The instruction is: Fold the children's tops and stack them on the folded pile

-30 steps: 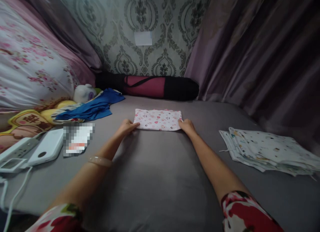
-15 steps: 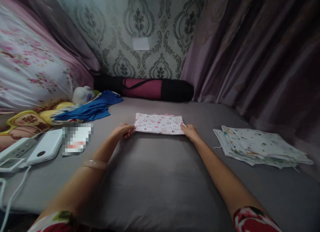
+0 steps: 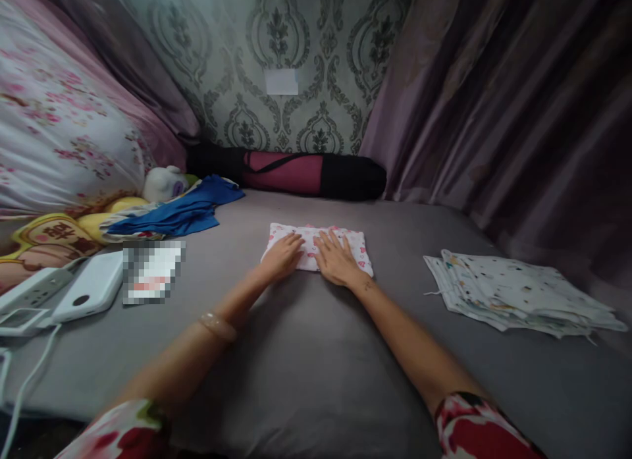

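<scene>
A folded white cloth with pink and dark prints lies flat on the grey bed sheet, in the middle. My left hand rests on its left part, palm down, fingers pointing up and to the right. On the right part of the cloth lies my right hand, its fingers spread. Neither hand grips anything. The palms cover some of the print.
To the right lies a stack of folded white printed cloths. At left are a white power bank, a power strip, a blue cloth and plush toys. A black and maroon bag lies along the wall.
Both hands have let go of the cloth's side edges and moved inward onto its top, with fingers laid flat. The cloth's near edge now sits slightly lower and wider.
</scene>
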Motion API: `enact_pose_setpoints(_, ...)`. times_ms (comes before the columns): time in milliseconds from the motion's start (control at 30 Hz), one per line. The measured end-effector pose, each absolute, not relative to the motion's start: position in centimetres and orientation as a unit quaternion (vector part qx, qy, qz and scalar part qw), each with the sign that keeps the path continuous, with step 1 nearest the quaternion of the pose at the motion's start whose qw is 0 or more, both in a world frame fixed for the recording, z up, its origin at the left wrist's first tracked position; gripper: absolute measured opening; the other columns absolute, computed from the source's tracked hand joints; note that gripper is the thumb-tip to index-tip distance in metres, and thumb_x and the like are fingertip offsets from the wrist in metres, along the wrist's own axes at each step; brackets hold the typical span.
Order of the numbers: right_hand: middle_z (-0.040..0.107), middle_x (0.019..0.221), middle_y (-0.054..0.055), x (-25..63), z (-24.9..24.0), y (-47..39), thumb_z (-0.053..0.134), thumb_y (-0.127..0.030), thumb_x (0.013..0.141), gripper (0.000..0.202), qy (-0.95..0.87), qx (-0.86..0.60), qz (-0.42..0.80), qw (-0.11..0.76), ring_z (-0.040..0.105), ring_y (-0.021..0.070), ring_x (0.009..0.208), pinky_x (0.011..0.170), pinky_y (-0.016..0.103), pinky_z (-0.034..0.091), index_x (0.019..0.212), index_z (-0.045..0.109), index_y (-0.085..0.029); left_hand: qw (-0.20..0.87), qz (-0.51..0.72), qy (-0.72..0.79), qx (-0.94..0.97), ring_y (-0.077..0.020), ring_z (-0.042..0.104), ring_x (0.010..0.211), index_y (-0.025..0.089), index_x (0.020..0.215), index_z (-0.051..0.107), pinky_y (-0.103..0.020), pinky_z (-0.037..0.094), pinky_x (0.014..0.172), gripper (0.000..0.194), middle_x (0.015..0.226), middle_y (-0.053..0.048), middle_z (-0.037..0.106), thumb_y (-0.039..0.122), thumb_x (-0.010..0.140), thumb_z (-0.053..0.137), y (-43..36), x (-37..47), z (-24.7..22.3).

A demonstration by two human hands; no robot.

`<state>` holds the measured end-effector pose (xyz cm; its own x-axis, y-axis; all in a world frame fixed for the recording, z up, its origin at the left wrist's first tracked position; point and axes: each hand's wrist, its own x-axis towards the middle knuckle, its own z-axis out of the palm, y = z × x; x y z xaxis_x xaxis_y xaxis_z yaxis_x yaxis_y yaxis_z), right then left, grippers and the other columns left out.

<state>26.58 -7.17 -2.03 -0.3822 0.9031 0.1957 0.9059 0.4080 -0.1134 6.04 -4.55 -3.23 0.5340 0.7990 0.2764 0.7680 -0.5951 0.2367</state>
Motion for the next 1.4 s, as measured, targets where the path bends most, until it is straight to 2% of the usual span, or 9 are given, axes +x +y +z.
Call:
enact_pose_setpoints(100,0.021,0.159,0.006,24.9,-3.1,-6.3,0.03,-0.037,0.099,0.055,-0.838,-0.539,0.017,0.082,0.011,0.0287,0.146,0.115,0.057,0.004,0.151,0.03,-0.02,0.029,0.118,0.466,0.876,-0.0302,0.024,0.144,0.008,0.141,0.042,-0.049,0.018,0.117,0.051,0.151,-0.018,0.036,0.031,0.096,0.03,-3.7,7.8,-4.6)
enact_pose_setpoints(233,0.018,0.16,0.005,25.1,-3.4,-5.3,0.03,-0.04,0.098,0.055,-0.827,-0.559,0.033,0.055,0.009,0.032,0.146,0.112,0.064,0.004,0.152,0.028,-0.025,0.019,0.061,0.492,0.868,-0.0307,0.013,0.147,0.009,0.149,0.031,-0.051,0.009,0.118,0.061,0.157,-0.014,0.026,0.043,0.099,0.021,-3.2,7.9,-5.5)
enact_pose_setpoints(500,0.012,0.161,0.005,25.6,-3.5,-4.8,0.027,-0.045,0.097,0.058,-0.817,-0.57,0.075,0.037,0.006,0.0361,0.146,0.109,0.068,0.005,0.153,0.024,-0.029,0.046,0.013,0.512,0.857,-0.0343,0.008,0.147,0.016,0.153,0.021,-0.062,0.008,0.115,0.068,0.16,-0.009,0.017,0.054,0.097,0.014,-3.4,7.7,-4.6)
enact_pose_setpoints(600,0.013,0.161,0.005,25.6,-3.1,-4.1,0.028,-0.046,0.097,0.059,-0.814,-0.57,0.116,0.015,0.006,0.0374,0.146,0.108,0.07,0.005,0.153,0.024,-0.028,0.053,-0.015,0.501,0.864,-0.0359,0.017,0.145,0.017,0.151,0.027,-0.062,0.017,0.112,0.065,0.158,-0.012,0.024,0.052,0.097,0.022,-2.8,7.8,-3.7)
enact_pose_setpoints(733,0.022,0.158,0.01,25.5,-2.6,-3.1,0.021,-0.034,0.097,0.057,-0.815,-0.57,0.095,0.049,0.015,0.0294,0.146,0.114,0.062,0.003,0.151,0.029,-0.016,-0.028,0.04,0.488,0.872,-0.0281,0.036,0.139,0.017,0.142,0.044,-0.052,0.021,0.114,0.051,0.148,-0.012,0.044,0.037,0.099,0.024,-1.8,8.5,-3.1)
enact_pose_setpoints(867,0.023,0.157,0.013,25.4,-3.7,-2.7,0.023,-0.028,0.096,0.059,-0.834,-0.546,0.021,0.08,0.015,0.0228,0.146,0.119,0.044,0.004,0.149,0.03,-0.002,-0.053,0.06,0.469,0.879,-0.0259,0.026,0.144,0.011,0.146,0.037,-0.046,0.017,0.118,0.054,0.154,-0.012,0.033,0.033,0.1,0.02,-0.9,9.3,-4.6)
enact_pose_setpoints(967,0.021,0.158,0.012,25.4,-4.7,-2.5,0.024,-0.028,0.095,0.061,-0.832,-0.549,0.045,0.065,0.016,0.0221,0.146,0.119,0.04,0.009,0.15,0.027,-0.002,-0.037,0.047,0.478,0.877,-0.0262,0.026,0.144,0.012,0.149,0.033,-0.048,0.017,0.117,0.057,0.155,-0.011,0.031,0.036,0.1,0.018,-0.6,9.5,-5.7)
enact_pose_setpoints(1200,0.022,0.158,0.012,26.2,-4.3,-2.1,0.023,-0.03,0.096,0.061,-0.834,-0.545,0.058,0.066,0.016,0.0225,0.146,0.119,0.041,0.01,0.15,0.026,-0.003,-0.017,0.012,0.482,0.876,-0.027,0.022,0.145,0.01,0.149,0.031,-0.049,0.016,0.117,0.059,0.157,-0.012,0.027,0.039,0.099,0.018,-0.7,9.2,-4.6)
enact_pose_setpoints(1400,0.024,0.157,0.016,27.8,-4.5,-2.6,0.025,-0.029,0.096,0.06,-0.802,-0.593,0.021,0.072,0.016,0.0232,0.146,0.119,0.04,0.007,0.148,0.03,0.0,-0.013,0.049,0.548,0.835,-0.0269,0.021,0.145,0.013,0.148,0.033,-0.049,0.015,0.118,0.059,0.155,-0.011,0.031,0.041,0.1,0.015,-0.7,8.2,-5.4)
